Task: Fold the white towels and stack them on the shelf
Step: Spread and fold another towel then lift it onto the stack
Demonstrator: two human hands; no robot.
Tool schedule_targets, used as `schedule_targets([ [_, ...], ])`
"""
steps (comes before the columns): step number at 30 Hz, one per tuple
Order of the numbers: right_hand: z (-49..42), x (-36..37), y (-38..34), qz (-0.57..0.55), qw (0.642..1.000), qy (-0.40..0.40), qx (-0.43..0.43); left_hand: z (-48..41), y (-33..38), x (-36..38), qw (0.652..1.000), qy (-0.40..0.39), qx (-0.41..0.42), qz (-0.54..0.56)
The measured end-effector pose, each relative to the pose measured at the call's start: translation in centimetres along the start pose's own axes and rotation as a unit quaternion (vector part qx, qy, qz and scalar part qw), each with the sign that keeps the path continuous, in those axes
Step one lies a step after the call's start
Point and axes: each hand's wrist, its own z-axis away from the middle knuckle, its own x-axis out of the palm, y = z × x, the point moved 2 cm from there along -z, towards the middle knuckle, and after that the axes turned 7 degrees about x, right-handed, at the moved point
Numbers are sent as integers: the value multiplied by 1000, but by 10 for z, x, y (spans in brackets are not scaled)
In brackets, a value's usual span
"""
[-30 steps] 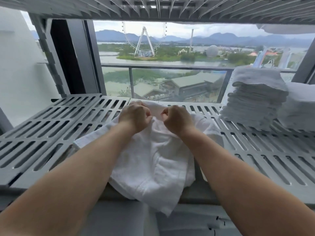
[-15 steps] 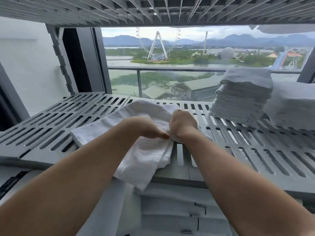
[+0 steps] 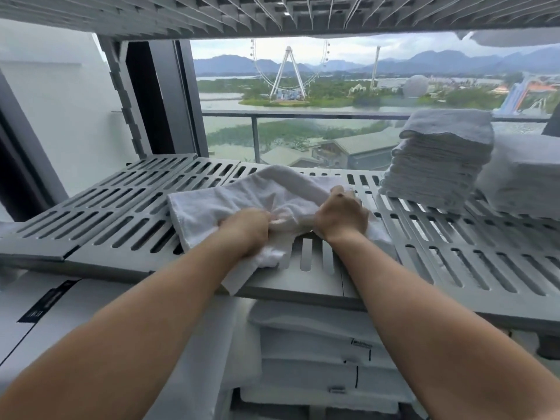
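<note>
I log the grey slotted plastic shelf [image 3: 91, 219] running across the view. The crumpled white terry towel [image 3: 230, 201] lies on its middle, with one corner drooping over the front edge. Left hand [image 3: 245, 231]: fingers curled, bunching the towel's near edge. Right hand [image 3: 341, 218], just beside it: fingers curled into the same cloth. At the right, well apart, a tall stack of folded white towels [image 3: 439, 165] stands on the shelf.
</note>
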Motion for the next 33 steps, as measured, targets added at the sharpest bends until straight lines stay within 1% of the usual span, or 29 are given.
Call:
schedule_targets([
  [2, 2, -3, 3, 12, 1000, -14, 25, -2, -18, -8, 999, 14, 34, -5],
  [3, 2, -4, 3, 7, 999, -17, 30, -4, -29, -13, 999, 16, 38, -15],
  [5, 3, -4, 0, -6, 999, -10, 31, -8, -47, -26, 997, 45, 16, -59],
  [7, 6, -3, -7, -16, 1000, -1, 24, -12, -58, -35, 985, 109, -18, -136],
  [8, 8, -1, -11, -21, 1000, -1, 21, -14, -60, -36, 978, 127, -25, -162],
  [10, 12, 5, -18, -21, 1000, -12, 17, -15, -62, -29, 977, 140, -12, -160],
  [12, 15, 12, -21, -10, 1000, -11, 16, -12, -62, -18, 979, 176, 33, -94],
  [14, 18, 17, -24, 12, 1000, 5, 22, -3, -57, -9, 968, 221, 119, -12],
  [15, 20, 19, -27, 24, 999, 16, 27, 2, -53, -4, 958, 234, 168, 10],
  [17, 24, 22, -33, 29, 998, 40, 38, 9, -48, 3, 938, 253, 236, 10],
  [19, 27, 24, -38, 11, 997, 51, 56, 9, -48, 6, 930, 271, 246, -14],
  [21, 31, 26, -41, -7, 996, 61, 60, 1, -50, 9, 935, 268, 230, -26],
  [22, 34, 26, -42, -7, 996, 81, 45, -4, -52, 9, 938, 265, 221, -29],
  [25, 48, 20, -50, 19, 983, 177, -46, -17, -54, 7, 946, 255, 196, -24],
  [27, 56, 16, -54, 25, 976, 200, -86, -22, -55, 6, 957, 229, 181, 0],
  [29, 61, 16, -50, 18, 980, 173, -96, -26, -57, 3, 968, 190, 165, 29],
  [31, 64, 16, -42, 18, 990, 107, -88, -29, -59, -6, 974, 166, 141, 60],
  [33, 65, 13, -34, 27, 995, 64, -68, -30, -61, -17, 977, 147, 129, 84],
])
